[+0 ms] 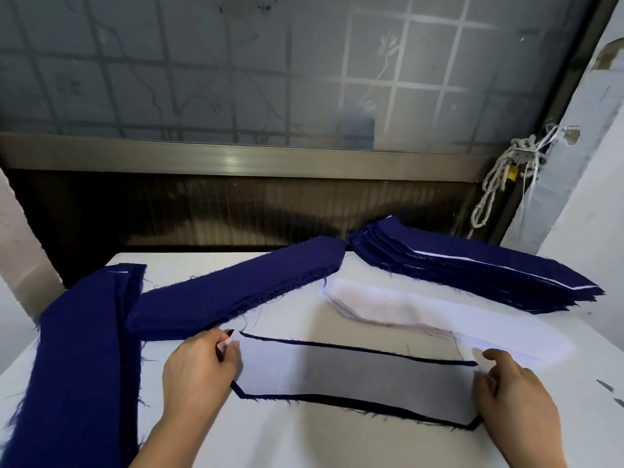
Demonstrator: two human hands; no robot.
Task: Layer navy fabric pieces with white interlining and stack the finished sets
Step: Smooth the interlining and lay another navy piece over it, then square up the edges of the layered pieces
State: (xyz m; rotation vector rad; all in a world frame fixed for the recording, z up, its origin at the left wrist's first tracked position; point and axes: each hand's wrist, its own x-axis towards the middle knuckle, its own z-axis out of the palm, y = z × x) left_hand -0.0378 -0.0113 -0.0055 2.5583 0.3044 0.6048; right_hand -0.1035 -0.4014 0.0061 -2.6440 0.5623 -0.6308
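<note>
Head view shows the work in the middle of its course. At the back right a stack of finished sets (472,268) is already built, and thin white edges are seen between its navy layers. Much is left, it is judged: a pile of navy pieces (236,288) lies at the centre left, a second navy pile (84,332) lies along the left side of the table (304,447), and a pile of white interlining (422,315) lies just in front of the finished stack.

One set is in hand. A navy piece (337,401) is laid flat near the front of the table, and a sheet of interlining (354,373) is spread on it, so that only a narrow navy border is seen around. The set is not yet carried to the stack.

The left hand (196,369) is placed at the left end, and the white corner is pinched between its thumb and fingers. The right hand (516,390) is placed at the right end, its index finger stretched out over the sheet; whether the edge is gripped or only touched cannot be told
</note>
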